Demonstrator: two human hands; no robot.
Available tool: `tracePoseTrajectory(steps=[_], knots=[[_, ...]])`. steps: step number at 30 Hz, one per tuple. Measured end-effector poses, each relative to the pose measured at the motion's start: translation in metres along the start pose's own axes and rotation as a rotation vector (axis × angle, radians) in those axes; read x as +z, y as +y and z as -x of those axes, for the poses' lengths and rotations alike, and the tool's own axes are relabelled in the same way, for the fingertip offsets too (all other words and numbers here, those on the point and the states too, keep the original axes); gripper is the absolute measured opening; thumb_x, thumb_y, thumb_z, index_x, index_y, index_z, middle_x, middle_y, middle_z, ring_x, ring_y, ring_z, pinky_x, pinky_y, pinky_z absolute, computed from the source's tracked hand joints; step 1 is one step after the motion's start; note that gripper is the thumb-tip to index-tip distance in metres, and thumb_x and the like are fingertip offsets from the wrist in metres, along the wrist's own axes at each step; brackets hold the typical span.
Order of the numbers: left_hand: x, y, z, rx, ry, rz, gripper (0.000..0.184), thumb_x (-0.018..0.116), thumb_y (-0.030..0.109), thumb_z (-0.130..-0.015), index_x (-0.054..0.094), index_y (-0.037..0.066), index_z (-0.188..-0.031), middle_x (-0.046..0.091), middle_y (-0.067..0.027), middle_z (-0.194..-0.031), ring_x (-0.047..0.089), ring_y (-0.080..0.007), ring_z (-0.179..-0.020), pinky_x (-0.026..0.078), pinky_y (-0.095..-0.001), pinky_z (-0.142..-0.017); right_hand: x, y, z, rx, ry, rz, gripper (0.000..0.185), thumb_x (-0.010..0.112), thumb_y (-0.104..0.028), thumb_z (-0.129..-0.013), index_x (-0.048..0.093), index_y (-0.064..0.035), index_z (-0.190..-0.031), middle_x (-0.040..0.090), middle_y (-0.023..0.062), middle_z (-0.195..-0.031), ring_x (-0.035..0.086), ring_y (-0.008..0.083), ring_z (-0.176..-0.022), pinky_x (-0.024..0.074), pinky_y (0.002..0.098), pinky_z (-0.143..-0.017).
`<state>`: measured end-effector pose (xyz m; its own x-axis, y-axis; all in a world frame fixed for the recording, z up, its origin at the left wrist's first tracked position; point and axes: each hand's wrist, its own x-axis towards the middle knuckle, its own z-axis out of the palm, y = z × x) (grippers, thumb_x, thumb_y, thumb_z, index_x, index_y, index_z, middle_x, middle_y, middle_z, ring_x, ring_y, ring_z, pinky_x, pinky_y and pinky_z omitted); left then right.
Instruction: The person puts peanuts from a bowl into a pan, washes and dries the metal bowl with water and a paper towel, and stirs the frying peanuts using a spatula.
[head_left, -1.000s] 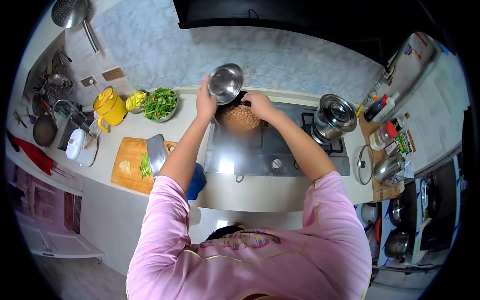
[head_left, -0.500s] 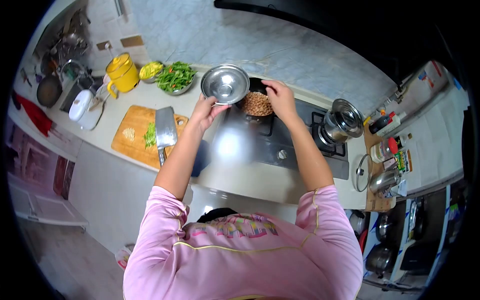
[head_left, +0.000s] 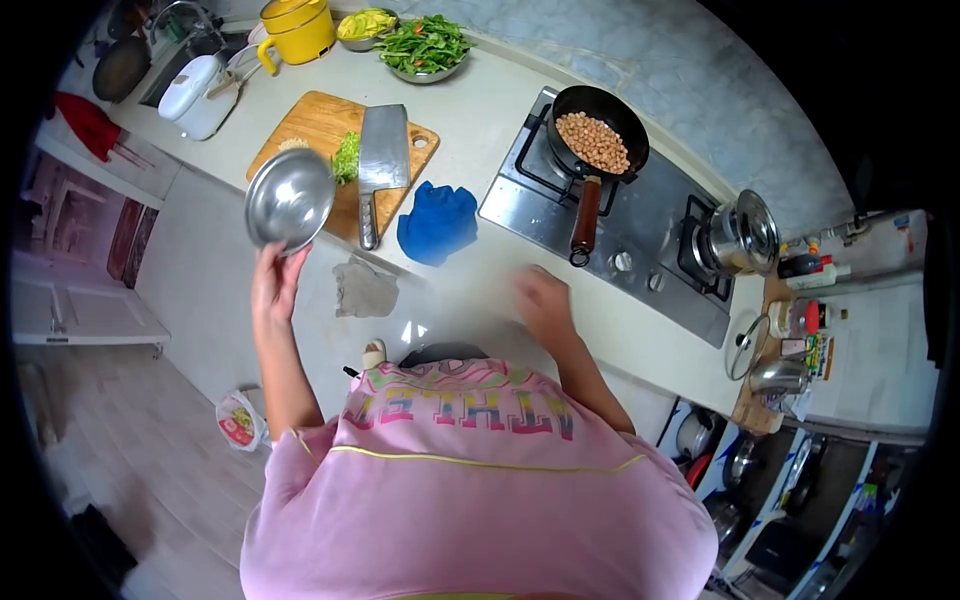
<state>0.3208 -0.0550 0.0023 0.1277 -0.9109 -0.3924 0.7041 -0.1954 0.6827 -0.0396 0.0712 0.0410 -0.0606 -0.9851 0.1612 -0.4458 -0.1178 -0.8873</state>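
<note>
My left hand (head_left: 277, 285) grips the rim of a shiny metal bowl (head_left: 290, 200), raised and tilted in front of the cutting board; no contents show in it. My right hand (head_left: 545, 300) hangs over the counter's front edge, slightly blurred, its fingers curled with nothing visible in them. A black frying pan (head_left: 627, 115) with a brown handle sits on the left burner. Shelled peanuts (head_left: 592, 142) cover part of its bottom. On the wooden cutting board (head_left: 315, 112) lie a cleaver (head_left: 383, 150) and chopped greens (head_left: 346, 158), while the bowl partly hides a pale chopped heap (head_left: 292, 144).
A blue cloth (head_left: 438, 222) lies between the board and the gas stove (head_left: 640, 225). Bowls of green peppers (head_left: 425, 45) and yellow slices (head_left: 367, 24) stand behind, beside a yellow pot (head_left: 298, 32). A steel pot (head_left: 728, 240) occupies the right burner, near a glass lid (head_left: 747, 347).
My left hand has carried the metal bowl from beside the pan leftward to the cutting board. My right hand has drawn back from the pan toward my body. The camera view has shifted.
</note>
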Motion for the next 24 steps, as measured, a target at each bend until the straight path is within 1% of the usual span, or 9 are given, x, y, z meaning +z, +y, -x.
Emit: tracePoseTrajectory(steps=[1,4,7,10,11,14,18,21,24], knots=[[-0.013,0.005,0.002,0.011,0.014,0.009,0.03,0.047,-0.002,-0.081,0.04,-0.005,-0.11,0.052,-0.0188,-0.106,0.061,-0.0334,-0.088,0.057,-0.0332,-0.075,0.014,0.015,-0.01,0.005,-0.052,0.032,0.02,0.065,-0.015,-0.077,0.064,-0.0039,-0.094,0.062,0.0093,-0.083,0.058,0.0177,-0.067,0.0462,0.0272,-0.062],[-0.034,0.025,0.002,-0.053,0.021,-0.049,0.03,0.047,-0.003,-0.08,0.042,-0.004,-0.109,0.053,-0.0175,-0.105,0.063,-0.032,-0.082,0.057,-0.0325,-0.074,0.067,0.058,-0.035,-0.027,0.007,0.261,0.029,0.067,-0.021,-0.075,0.062,-0.0051,-0.098,0.059,0.01,-0.089,0.058,0.0232,-0.075,0.047,0.0312,-0.068],[-0.062,0.043,-0.02,-0.096,-0.086,-0.092,0.018,0.051,-0.002,-0.08,0.047,-0.01,-0.096,0.058,-0.0217,-0.093,0.063,-0.0323,-0.08,0.057,-0.0313,-0.074,0.109,0.058,-0.057,-0.03,0.065,0.54,0.034,0.067,-0.024,-0.073,0.061,-0.0063,-0.102,0.055,0.0108,-0.093,0.054,0.0276,-0.086,0.0457,0.0359,-0.075],[-0.078,0.068,-0.036,-0.167,-0.116,-0.086,0.035,0.045,-0.004,-0.079,0.039,-0.002,-0.113,0.051,-0.0178,-0.108,0.063,-0.0327,-0.079,0.058,-0.0323,-0.07,0.142,0.045,-0.078,0.032,0.135,0.563,0.032,0.066,-0.024,-0.073,0.062,-0.0063,-0.099,0.053,0.0117,-0.092,0.05,0.0303,-0.092,0.0437,0.0379,-0.078],[-0.08,0.076,-0.035,-0.116,-0.108,-0.095,0.015,0.049,-0.002,-0.079,0.045,-0.007,-0.093,0.056,-0.018,-0.094,0.063,-0.0315,-0.078,0.058,-0.0331,-0.07,0.153,0.037,-0.086,0.045,0.174,0.531,0.029,0.065,-0.024,-0.074,0.062,-0.0054,-0.097,0.053,0.0124,-0.089,0.051,0.031,-0.088,0.0437,0.0383,-0.077],[-0.096,0.105,-0.047,-0.145,-0.133,-0.13,0.011,0.049,-0.002,-0.079,0.045,-0.005,-0.088,0.055,-0.0163,-0.096,0.063,-0.0313,-0.076,0.058,-0.0331,-0.069,0.189,0.027,-0.1,0.055,0.169,0.491,0.028,0.064,-0.023,-0.075,0.062,-0.0049,-0.096,0.054,0.0136,-0.089,0.052,0.0314,-0.087,0.0434,0.0384,-0.077],[-0.117,0.134,-0.069,-0.186,-0.098,-0.183,0.023,0.047,-0.002,-0.079,0.043,-0.001,-0.102,0.055,-0.016,-0.098,0.063,-0.0307,-0.075,0.058,-0.0335,-0.069,0.227,0.006,-0.105,0.022,0.298,0.455,0.023,0.063,-0.022,-0.077,0.062,-0.004,-0.091,0.056,0.0128,-0.08,0.054,0.0306,-0.082,0.0438,0.0373,-0.074],[-0.131,0.145,-0.087,-0.211,-0.128,-0.169,0.051,0.043,-0.002,-0.078,0.028,0.005,-0.126,0.051,-0.0186,-0.109,0.064,-0.0314,-0.078,0.059,-0.0317,-0.063,0.244,-0.015,-0.104,0.07,0.301,0.363,0.019,0.063,-0.02,-0.078,0.063,-0.0035,-0.087,0.056,0.0119,-0.075,0.054,0.0285,-0.072,0.044,0.0351,-0.068],[-0.131,0.152,-0.095,-0.162,-0.105,-0.144,0.052,0.043,-0.002,-0.078,0.027,0.006,-0.127,0.053,-0.0178,-0.105,0.064,-0.0302,-0.078,0.058,-0.0321,-0.064,0.25,-0.028,-0.107,0.095,0.239,0.338,0.016,0.063,-0.017,-0.078,0.064,-0.0037,-0.086,0.055,0.0115,-0.073,0.053,0.0252,-0.067,0.0429,0.0328,-0.062]])
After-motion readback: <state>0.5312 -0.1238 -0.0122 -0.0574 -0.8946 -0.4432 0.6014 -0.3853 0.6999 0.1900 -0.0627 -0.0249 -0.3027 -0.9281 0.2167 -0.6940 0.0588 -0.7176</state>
